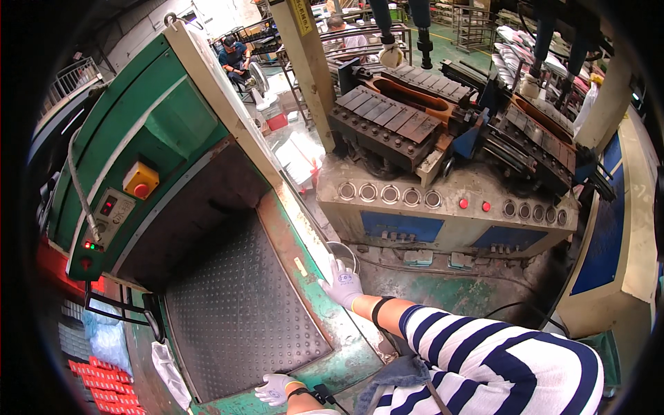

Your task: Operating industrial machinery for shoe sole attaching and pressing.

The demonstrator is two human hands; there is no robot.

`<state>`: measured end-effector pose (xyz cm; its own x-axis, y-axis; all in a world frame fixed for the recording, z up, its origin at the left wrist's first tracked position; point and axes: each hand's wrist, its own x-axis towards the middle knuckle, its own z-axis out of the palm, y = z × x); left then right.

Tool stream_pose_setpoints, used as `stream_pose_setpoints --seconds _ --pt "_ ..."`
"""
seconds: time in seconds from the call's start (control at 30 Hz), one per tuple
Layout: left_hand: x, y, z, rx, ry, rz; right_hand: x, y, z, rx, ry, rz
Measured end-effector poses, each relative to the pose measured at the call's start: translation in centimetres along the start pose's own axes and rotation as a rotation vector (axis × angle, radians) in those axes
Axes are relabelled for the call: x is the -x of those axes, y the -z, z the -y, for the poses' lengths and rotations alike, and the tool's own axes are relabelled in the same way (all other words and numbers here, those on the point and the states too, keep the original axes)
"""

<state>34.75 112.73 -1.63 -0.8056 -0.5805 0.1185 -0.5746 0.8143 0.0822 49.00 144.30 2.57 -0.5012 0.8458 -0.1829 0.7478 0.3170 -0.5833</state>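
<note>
My right hand (341, 283), in a pale glove with a dark strap on the forearm, lies on the right rim of a green machine (339, 321). Its fingers are stretched out and nothing shows in them. Lower down, my gloved left hand (275, 389) is at the machine's front edge, beside a dark studded mat (242, 297). The left fingers are apart and hold nothing visible. A bucket (344, 254) stands just beyond my right fingertips, partly hidden by them.
A yellow box with a red button (141, 181) and a small control panel (111, 211) sit on the green hood. Ahead right stands a larger machine (449, 221) with gauges and clamping blocks. Red boxes (104, 384) are stacked at left. A seated person (235, 59) is near a fan (259, 76).
</note>
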Motion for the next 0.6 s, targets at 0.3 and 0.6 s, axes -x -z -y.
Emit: stream_pose_setpoints --seconds 0.3,0.6 --pt "0.2 0.7 -0.2 -0.004 0.009 0.026 0.0 -0.2 -0.1 0.014 0.005 -0.021" --pt "0.9 2.2 -0.4 0.01 -0.004 0.033 -0.1 -0.4 -0.2 -0.016 0.018 -0.054"
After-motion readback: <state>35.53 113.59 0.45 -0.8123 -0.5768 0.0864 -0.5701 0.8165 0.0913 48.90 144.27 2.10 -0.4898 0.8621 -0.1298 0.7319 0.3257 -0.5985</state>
